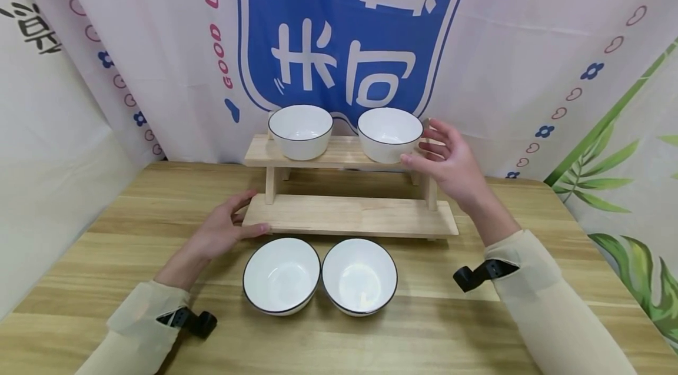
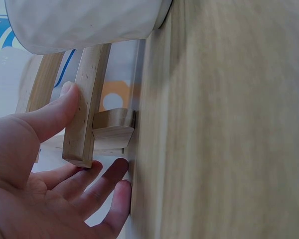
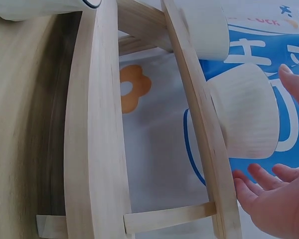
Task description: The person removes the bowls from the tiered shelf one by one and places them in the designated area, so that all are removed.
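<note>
A two-tier wooden stand bears two white bowls with dark rims on its upper shelf. My left hand grips the left end of the lower shelf, thumb against the board and fingers around its end. At the upper right bowl, my right hand is beside the outer wall with fingers spread. The right wrist view shows a gap between that bowl and the thumb. The upper left bowl stands apart from both hands.
In front of the stand, a left bowl and a right bowl sit side by side on the wood-grain table. A printed curtain hangs close behind the stand. Patterned cloth borders the right side.
</note>
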Demonstrator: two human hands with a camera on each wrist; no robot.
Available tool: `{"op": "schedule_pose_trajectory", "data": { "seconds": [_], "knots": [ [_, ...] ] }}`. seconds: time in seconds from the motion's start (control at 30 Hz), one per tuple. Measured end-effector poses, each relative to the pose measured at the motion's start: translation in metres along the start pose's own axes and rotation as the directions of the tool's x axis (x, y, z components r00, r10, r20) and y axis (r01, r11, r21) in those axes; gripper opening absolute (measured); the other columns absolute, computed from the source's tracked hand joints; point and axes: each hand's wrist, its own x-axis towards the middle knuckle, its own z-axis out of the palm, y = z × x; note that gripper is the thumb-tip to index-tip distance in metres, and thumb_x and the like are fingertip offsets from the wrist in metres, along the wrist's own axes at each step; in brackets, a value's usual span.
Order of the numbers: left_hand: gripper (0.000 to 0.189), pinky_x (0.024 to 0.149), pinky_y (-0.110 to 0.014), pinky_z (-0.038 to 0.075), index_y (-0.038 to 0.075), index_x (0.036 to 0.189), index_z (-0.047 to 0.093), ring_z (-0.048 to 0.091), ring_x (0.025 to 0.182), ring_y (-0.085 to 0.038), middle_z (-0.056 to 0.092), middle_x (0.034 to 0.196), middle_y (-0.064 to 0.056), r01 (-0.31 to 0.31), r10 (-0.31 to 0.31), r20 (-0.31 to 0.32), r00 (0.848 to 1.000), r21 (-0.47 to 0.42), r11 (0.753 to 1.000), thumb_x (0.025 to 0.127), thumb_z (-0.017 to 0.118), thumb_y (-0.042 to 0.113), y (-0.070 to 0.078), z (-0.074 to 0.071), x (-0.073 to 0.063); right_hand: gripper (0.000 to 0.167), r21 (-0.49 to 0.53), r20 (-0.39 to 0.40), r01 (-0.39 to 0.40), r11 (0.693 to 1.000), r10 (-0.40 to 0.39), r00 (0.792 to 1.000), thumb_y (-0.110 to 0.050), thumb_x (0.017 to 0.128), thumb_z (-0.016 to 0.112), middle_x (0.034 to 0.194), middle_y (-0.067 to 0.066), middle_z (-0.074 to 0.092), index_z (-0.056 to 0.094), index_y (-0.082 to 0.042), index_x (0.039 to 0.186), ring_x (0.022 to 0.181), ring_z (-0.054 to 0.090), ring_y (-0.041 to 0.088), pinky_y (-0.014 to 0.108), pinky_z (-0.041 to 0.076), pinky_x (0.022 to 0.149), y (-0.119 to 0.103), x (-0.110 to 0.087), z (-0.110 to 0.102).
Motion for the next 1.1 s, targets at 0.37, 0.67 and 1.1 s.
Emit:
{"op": "schedule_pose_trajectory", "data": {
  "seconds": [0.37,0.67,1.1],
  "knots": [
    [0.102,0.122,-0.066,0.038,0.009,0.173,0.016,0.04,0.154,-0.053,0.017,0.179,-0.023,-0.004,0.004,-0.003,1.0,0.002,1.0,0.098,0.082,0.03,0.0,0.001,0.0,0.106,-0.029,0.02,-0.026,0.999,0.026,0.999,-0.029,0.094,0.085,0.174,0.014,0.034,0.015,-0.012,0.173,0.153,0.044,0.034,0.051,0.043,0.124,0.001,0.012,0.003],
    [0.102,0.123,-0.067,0.037,0.008,0.173,0.015,0.038,0.155,-0.053,0.017,0.179,-0.024,-0.01,0.01,-0.003,1.0,-0.011,1.0,0.098,0.082,0.029,-0.001,0.0,0.0,0.107,-0.061,0.054,-0.011,0.998,0.014,0.998,-0.03,0.093,0.086,0.171,0.015,0.037,0.016,-0.011,0.171,0.149,0.045,0.036,0.053,0.042,0.125,-0.002,0.02,0.01],
    [0.103,0.123,-0.066,0.037,0.009,0.173,0.016,0.037,0.155,-0.053,0.017,0.179,-0.024,-0.001,0.001,-0.003,1.0,-0.005,1.0,0.097,0.082,0.03,-0.001,0.0,0.001,0.11,-0.097,0.061,-0.003,0.995,0.009,0.998,-0.033,0.092,0.087,0.167,0.016,0.038,0.014,-0.009,0.17,0.14,0.048,0.031,0.048,0.045,0.122,-0.004,0.031,0.017]
  ]
}}
